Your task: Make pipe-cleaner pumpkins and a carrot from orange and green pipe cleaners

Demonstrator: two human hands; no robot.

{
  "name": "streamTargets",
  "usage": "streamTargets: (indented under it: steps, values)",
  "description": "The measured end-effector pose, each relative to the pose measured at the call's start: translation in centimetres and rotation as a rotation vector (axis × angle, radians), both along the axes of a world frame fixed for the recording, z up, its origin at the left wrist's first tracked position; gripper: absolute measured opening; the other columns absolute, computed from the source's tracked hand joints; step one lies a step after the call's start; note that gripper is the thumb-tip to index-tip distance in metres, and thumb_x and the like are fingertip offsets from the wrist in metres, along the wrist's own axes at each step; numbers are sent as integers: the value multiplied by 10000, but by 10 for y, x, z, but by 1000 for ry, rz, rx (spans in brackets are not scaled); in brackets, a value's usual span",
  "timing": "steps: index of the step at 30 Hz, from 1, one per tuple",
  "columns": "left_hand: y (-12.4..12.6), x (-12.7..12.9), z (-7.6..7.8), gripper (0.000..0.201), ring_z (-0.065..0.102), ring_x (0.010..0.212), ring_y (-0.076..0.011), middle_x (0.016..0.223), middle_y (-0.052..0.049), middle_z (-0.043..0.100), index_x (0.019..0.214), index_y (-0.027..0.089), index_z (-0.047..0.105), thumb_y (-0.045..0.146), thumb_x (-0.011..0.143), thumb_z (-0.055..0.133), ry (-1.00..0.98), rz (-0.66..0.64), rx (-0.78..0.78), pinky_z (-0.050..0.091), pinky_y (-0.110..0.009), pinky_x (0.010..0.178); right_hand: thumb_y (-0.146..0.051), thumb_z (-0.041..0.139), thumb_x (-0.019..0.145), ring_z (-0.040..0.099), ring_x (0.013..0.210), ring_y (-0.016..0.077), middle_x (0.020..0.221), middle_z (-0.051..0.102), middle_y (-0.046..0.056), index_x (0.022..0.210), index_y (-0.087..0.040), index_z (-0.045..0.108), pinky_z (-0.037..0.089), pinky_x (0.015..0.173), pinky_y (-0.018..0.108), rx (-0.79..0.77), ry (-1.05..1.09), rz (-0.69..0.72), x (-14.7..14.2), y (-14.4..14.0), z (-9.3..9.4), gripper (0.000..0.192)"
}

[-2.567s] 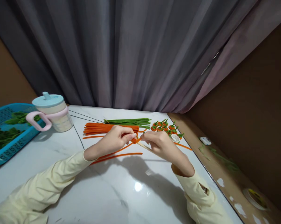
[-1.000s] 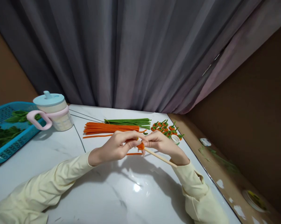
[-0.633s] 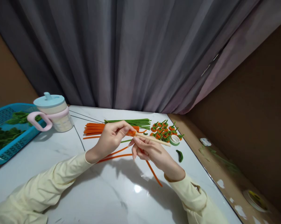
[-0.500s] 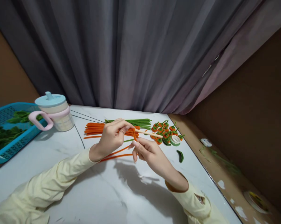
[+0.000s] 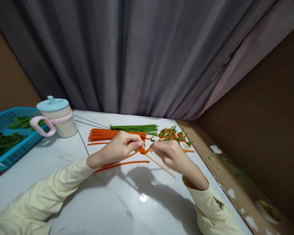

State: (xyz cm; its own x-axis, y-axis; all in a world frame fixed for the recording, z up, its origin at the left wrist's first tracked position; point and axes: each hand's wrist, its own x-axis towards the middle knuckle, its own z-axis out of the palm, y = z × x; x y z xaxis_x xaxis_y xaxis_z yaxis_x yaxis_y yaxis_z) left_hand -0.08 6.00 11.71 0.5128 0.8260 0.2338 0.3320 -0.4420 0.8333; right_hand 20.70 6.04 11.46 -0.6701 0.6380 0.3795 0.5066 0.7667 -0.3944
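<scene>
My left hand (image 5: 127, 145) pinches the upper end of a thin wooden stick (image 5: 163, 165), where an orange pipe cleaner (image 5: 142, 150) is wound. The stick slants down to the right. My right hand (image 5: 169, 153) has its fingers pinched on the pipe cleaner just right of the winding. Behind my left hand lie a bundle of orange pipe cleaners (image 5: 103, 134) and a bundle of green pipe cleaners (image 5: 137, 128). Several small orange shapes with green stems (image 5: 172, 131) sit beyond my right hand, partly hidden by it. Loose orange pipe cleaners (image 5: 127, 163) lie below my left hand.
At the left stands a cup with a blue lid and pink handle (image 5: 56, 119), beside a blue basket (image 5: 17, 153) of green pieces. A white tape roll (image 5: 184, 146) lies past my right hand. Grey curtains (image 5: 137, 58) hang behind the white table (image 5: 108, 202).
The stick has swung so its free end points lower and toward me. My right hand has moved up and right, and the orange pipe cleaner now forms a clump around the stick's end.
</scene>
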Motion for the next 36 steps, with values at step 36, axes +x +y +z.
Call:
streamTargets:
  steps: [36]
  values:
    - [6, -1, -6, 309, 487, 559, -113, 620, -9, 575, 730, 120, 639, 363, 860, 498, -159, -73, -109, 371, -212, 521, -110, 394, 800, 418, 460, 81, 497, 486, -27, 613, -170, 505, 302, 509, 200, -150, 159, -49, -4, 8, -12, 225]
